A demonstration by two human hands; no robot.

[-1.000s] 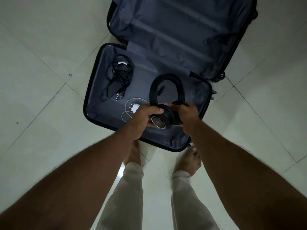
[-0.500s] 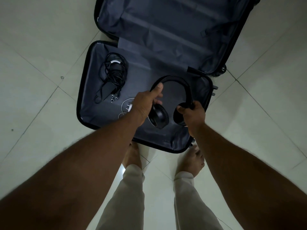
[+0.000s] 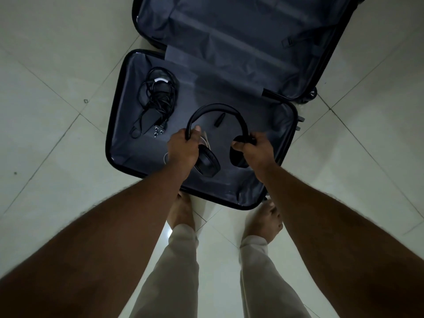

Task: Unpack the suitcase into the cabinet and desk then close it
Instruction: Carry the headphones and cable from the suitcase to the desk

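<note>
Both arms reach straight down over the open suitcase [image 3: 119, 125] on the floor [image 3: 46, 111]. The left hand [image 3: 182, 149] curls round the left end of the headphones [image 3: 218, 111] band, thumb showing over it; the right hand [image 3: 254, 148] grips the right end just above its earcup. The headphones hang spread between the hands, above the near half. A charger [image 3: 158, 104] with coiled cable lies at that half's left
</note>
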